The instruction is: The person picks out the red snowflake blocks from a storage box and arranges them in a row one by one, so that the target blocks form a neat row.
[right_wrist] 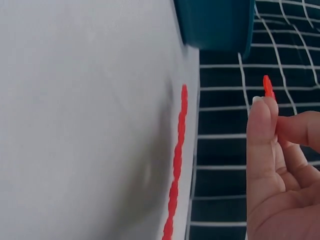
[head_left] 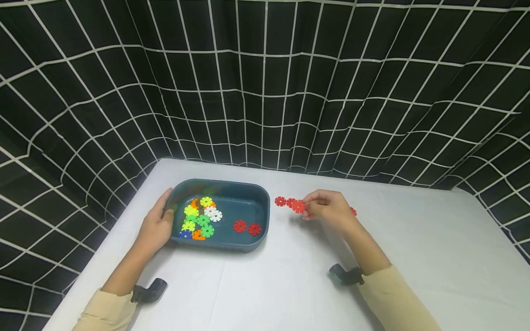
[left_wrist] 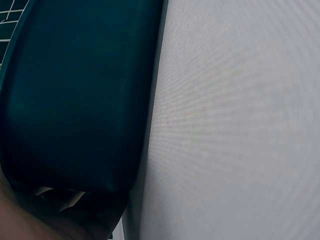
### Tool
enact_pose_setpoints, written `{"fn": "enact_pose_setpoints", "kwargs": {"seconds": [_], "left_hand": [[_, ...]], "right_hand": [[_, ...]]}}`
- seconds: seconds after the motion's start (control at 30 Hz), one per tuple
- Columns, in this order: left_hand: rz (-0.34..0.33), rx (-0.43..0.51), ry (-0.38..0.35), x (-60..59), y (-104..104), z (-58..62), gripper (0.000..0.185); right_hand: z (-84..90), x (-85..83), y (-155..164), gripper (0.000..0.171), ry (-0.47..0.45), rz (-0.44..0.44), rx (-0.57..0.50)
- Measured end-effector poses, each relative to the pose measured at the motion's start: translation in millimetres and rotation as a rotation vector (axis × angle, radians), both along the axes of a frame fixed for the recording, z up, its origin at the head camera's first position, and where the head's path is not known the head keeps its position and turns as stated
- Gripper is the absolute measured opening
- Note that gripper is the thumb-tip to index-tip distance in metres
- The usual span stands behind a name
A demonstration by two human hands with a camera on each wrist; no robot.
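Observation:
My left hand [head_left: 155, 227] grips the left end of a dark teal plastic basin [head_left: 225, 247], thumb at the rim. The basin's side fills much of the left wrist view. At the basin's left lie several notched flower-shaped discs in yellow, green, orange, white and blue, among them a green disc [head_left: 207, 231]. Two red discs, one of them a near-corner red disc [head_left: 254, 229], sit to the right. Between thumb and fingers, my right hand [head_left: 329, 209] pinches a red notched disc [right_wrist: 268, 87] above the table. Below it runs a row of red discs [right_wrist: 177, 157], partly hidden by the hand in the head view.
A white cloth [head_left: 265, 294] covers the table. Behind and at both sides hangs a black curtain [head_left: 285, 78] with a white grid. Dark wrist-worn devices, a left one [head_left: 151, 290] and a right one [head_left: 345, 274], stick out from the sleeves over the table.

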State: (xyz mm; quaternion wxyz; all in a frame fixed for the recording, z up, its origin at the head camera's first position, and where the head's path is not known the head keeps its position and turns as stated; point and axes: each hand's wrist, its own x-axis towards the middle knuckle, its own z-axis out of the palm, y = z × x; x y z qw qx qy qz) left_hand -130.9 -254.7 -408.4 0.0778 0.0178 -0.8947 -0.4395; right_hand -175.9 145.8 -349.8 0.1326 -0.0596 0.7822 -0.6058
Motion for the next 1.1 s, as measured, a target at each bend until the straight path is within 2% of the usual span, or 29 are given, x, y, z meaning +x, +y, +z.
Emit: {"fn": "enact_pose_setpoints", "kwargs": {"seconds": [0.17, 0.47, 0.9, 1.1], "left_hand": [[0.002, 0.002, 0.000, 0.2, -0.9, -0.9, 0.053], [0.003, -0.002, 0.012, -0.6, -1.1, -2.5, 0.053], [-0.001, 0.005, -0.002, -1.4, -0.3, -2.6, 0.054], [-0.001, 0.001, -0.009, -0.6, -1.4, -0.3, 0.054]], "right_hand": [[-2.9, -1.3, 14.1, 0.018, 0.023, -0.025, 0.001], [-24.8, -13.0, 48.7, 0.020, 0.025, -0.116, 0.013], [-32.9, -14.4, 95.4, 0.034, -0.001, -0.237, 0.108], [-37.2, -11.7, 118.0, 0.040, 0.012, -0.319, 0.084]]}}
